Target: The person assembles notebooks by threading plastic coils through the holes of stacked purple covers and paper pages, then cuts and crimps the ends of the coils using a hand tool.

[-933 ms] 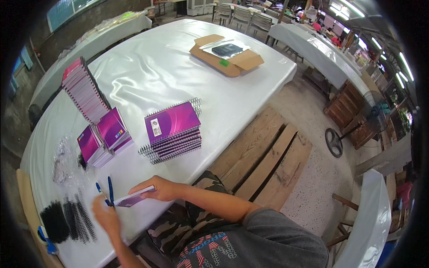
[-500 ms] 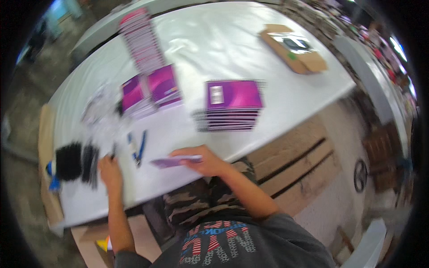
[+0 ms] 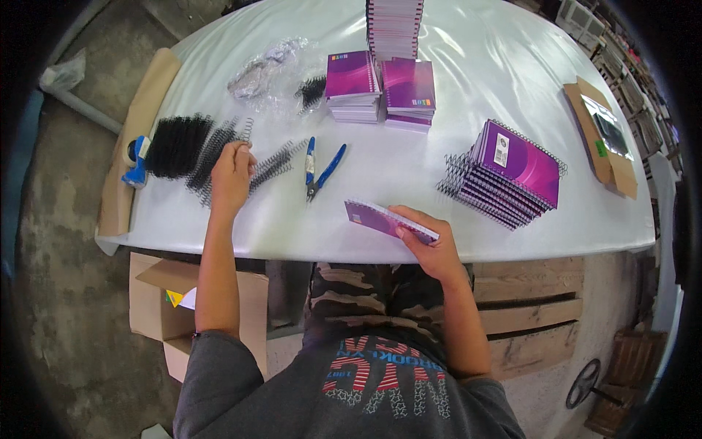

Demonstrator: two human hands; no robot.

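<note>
My right hand (image 3: pixel 433 247) grips a thin purple notebook (image 3: pixel 376 219) by its right end, tilted above the near edge of the table. My left hand (image 3: pixel 232 174) is closed over loose black spiral coils (image 3: pixel 205 162), fingertips pinched on a spiral binding coil (image 3: pixel 247 132) that sticks up past them. Left of it lies a dense bundle of black coils (image 3: pixel 178 146). Between my hands, blue-handled pliers (image 3: pixel 319 170) rest on the table with their handles spread. A stack of coil-bound purple notebooks (image 3: pixel 521 164) stands to the right, coils jutting out at its sides.
Two short piles of purple booklets (image 3: pixel 352 80) and a tall booklet stack (image 3: pixel 393 29) stand farther back. Crumpled clear plastic (image 3: pixel 267 69) lies beside more coils. A blue tape dispenser (image 3: pixel 136 162) is at the left edge, a cardboard piece (image 3: pixel 603 139) far right, an open carton (image 3: pixel 150 293) below.
The view has turned, shifting the table's contents across the picture. My left hand has moved over the loose coils. My right hand still holds the notebook.
</note>
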